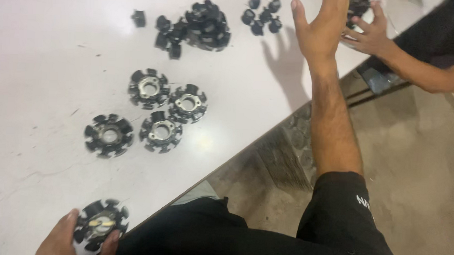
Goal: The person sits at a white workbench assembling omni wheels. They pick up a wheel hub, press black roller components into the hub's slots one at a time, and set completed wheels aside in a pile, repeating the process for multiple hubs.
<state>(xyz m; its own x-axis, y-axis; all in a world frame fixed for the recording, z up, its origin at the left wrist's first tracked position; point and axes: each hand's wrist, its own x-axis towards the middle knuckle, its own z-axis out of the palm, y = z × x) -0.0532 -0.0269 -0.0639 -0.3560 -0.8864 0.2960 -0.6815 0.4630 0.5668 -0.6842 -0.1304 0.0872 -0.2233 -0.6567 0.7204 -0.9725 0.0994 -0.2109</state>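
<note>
Wheels sit done on the worktop (46,58): four wheels (148,88) in a bunch near the middle. Your left hand (66,238) grips one more wheel (100,225) at the near edge. Your right hand (320,29) is up, open, holding nothing. Loose black rollers (262,14) wait at the far side, so more looks left to build.

Open tabletop (51,63) left of four wheel hubs (148,88); black parts pile (207,25), perhaps rollers, beyond.
</note>
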